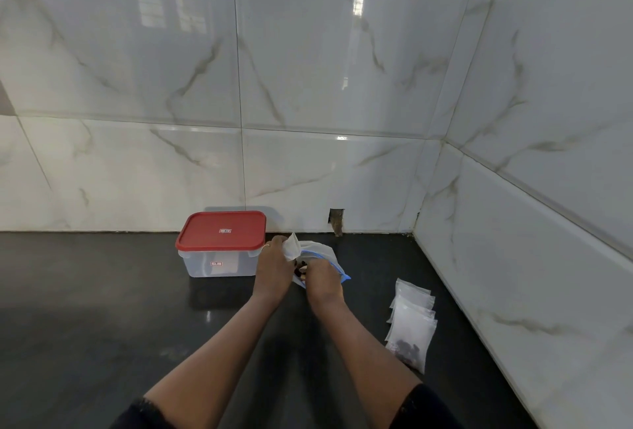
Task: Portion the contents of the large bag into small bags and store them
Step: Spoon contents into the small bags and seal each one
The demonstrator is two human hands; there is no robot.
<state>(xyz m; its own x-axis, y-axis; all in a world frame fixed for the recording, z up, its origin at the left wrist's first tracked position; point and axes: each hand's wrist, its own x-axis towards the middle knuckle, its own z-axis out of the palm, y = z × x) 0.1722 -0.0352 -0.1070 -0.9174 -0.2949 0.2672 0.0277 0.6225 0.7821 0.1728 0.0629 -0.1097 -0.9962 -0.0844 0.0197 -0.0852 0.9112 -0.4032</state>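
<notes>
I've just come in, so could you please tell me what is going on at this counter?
A person is portioning dark pieces out of a large zip bag. The left hand holds a small bag while the right hand is at the large bag's mouth. More small bags lie to the right, the nearest holding dark pieces. The red-lidded container is closed.

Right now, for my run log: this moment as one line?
left hand: holds small bag | right hand: at large bag mouth | container: lid on

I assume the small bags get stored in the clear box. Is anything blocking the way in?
Yes: the red lid sits closed on the clear box, covering its opening. It likely has to come off first.
</notes>
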